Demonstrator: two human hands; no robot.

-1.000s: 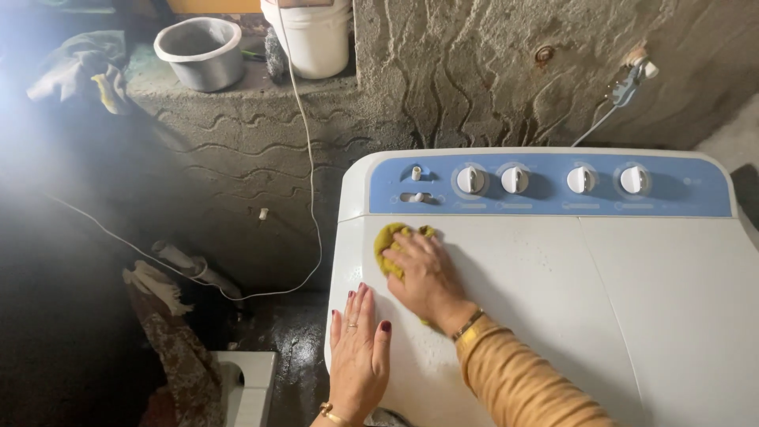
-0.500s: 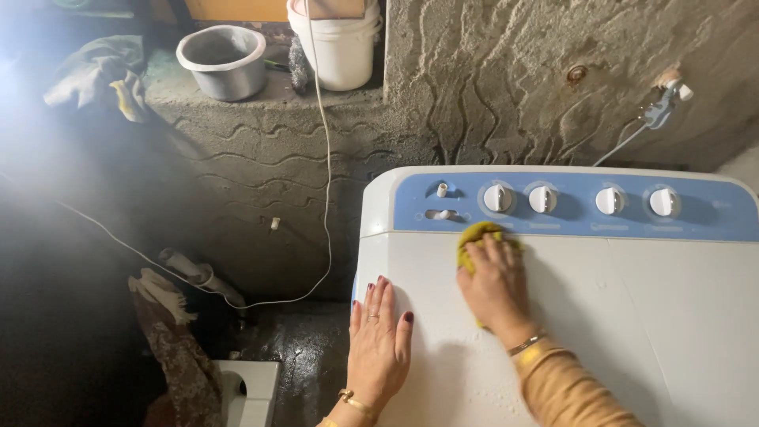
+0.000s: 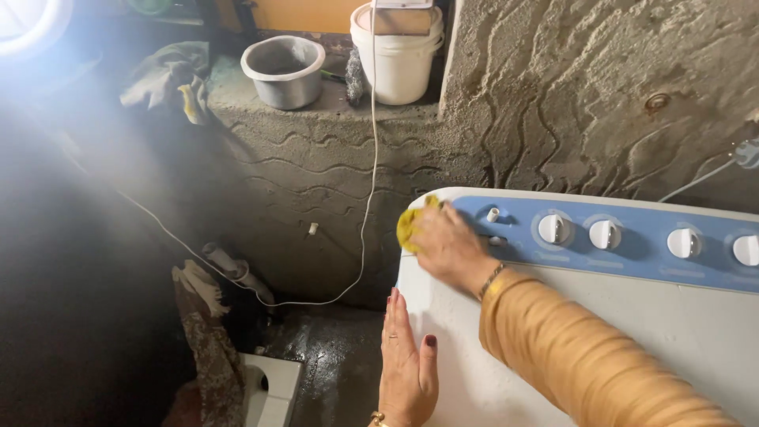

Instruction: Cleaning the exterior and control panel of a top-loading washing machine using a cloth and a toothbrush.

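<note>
The right hand (image 3: 447, 245) presses one yellow sponge (image 3: 409, 225), fingers curled over it, on the far left corner of the washing machine (image 3: 632, 332). The left hand (image 3: 405, 364) lies flat, holding nothing. Four white knobs (image 3: 555, 228) right; two buckets (image 3: 282, 69) far.

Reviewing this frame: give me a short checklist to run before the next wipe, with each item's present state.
1. Yellow sponge under right hand: ok.
2. Left hand flat on the washing machine lid: ok.
3. Sponge at the panel's left corner, apart from the white knobs: ok.
4. White cable hangs beside the machine, apart from both hands: ok.
5. Lid dry: cannot tell.
</note>
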